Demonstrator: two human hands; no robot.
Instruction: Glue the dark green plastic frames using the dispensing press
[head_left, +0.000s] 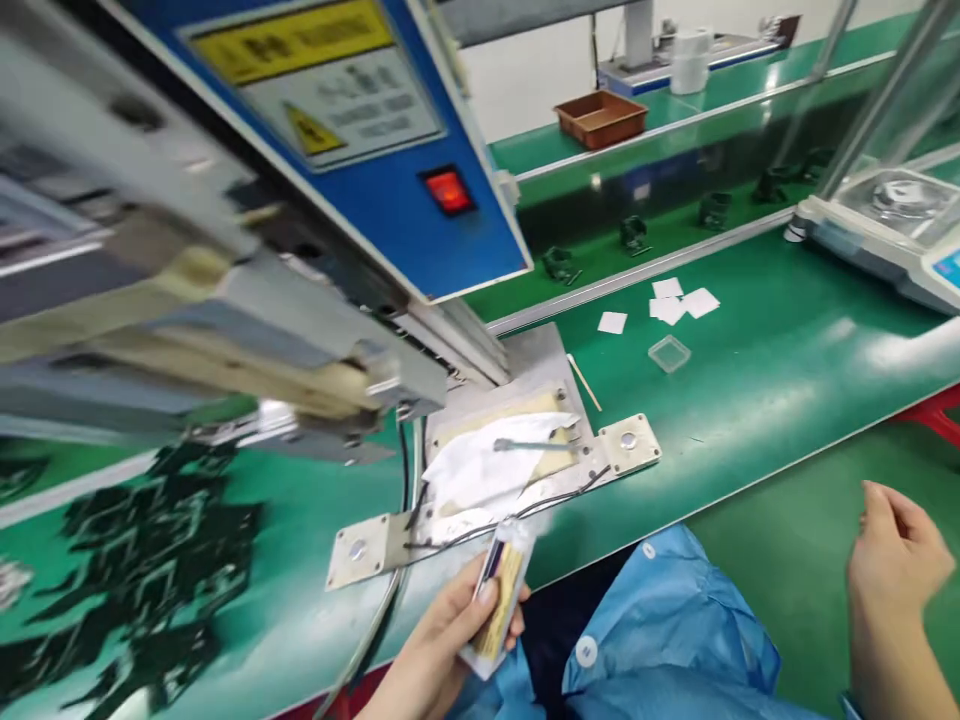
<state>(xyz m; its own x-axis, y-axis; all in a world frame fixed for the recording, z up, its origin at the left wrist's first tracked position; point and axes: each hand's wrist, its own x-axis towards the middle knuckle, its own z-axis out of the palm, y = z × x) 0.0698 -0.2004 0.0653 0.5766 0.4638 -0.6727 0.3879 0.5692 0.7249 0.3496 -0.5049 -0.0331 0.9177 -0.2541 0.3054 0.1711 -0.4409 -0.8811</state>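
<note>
Currently, the left hand [456, 622] grasps a clear plastic packet [498, 606] of slim yellow sticks [511, 572] at six o'clock, lifted but seemingly not yet emptied, while the right hand [896, 560] curls at four, visibly bare.

- Left hand [448, 632] is gripping at lower centre, thumb [482, 603] pressing on top, fingertips [516, 625] curling round the far side.
- Left forearm [397, 695] is showing bare, angling up and right from bottom edge.
- Right hand [896, 555] is hanging well apart at far right, fingers curling loosely inward.
- Right forearm [904, 665] is running up from lower right corner, bare near wrist.
</note>
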